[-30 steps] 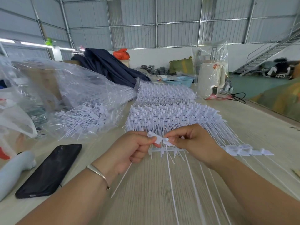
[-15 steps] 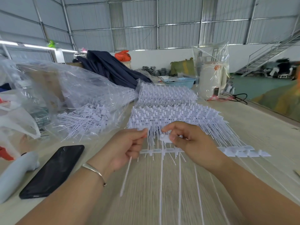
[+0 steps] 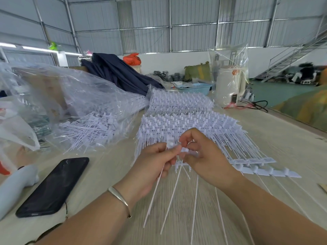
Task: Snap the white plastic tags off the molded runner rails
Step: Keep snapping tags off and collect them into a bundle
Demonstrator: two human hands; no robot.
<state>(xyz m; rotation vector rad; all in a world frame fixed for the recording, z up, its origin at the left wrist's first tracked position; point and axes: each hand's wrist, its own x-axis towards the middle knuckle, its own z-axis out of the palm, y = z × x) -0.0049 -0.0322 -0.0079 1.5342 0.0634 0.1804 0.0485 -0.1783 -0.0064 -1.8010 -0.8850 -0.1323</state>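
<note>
A: Starting at the far left, what is lying on the table?

B: A pale grey object is resting at the edge, and a black phone is lying face up just beside it. Behind them a clear plastic bag is sagging open, with a heap of loose white tags spilling inside it.

A: And the hands?

B: The left hand, with a metal bangle sitting on its wrist, is pinching a white tag between thumb and forefinger, its other fingers curling under. A thin white stem is trailing down from that grip toward the camera. The right hand is meeting it from the other side, fingers bent and gripping the same small white piece; where exactly its fingertips are closing is blurred.

A: Where is the rail they are working on?

B: A short runner rail is sitting just under the two hands, partly hidden by them, with long thin stems fanning toward the viewer. Behind the hands, stacked runner rails full of tags are lying across the middle of the table.

A: Further right?

B: A row of flat tags on a rail is lying near the right wrist. Farther back, a blue basket and a white appliance wrapped in clear plastic are standing on the table.
</note>
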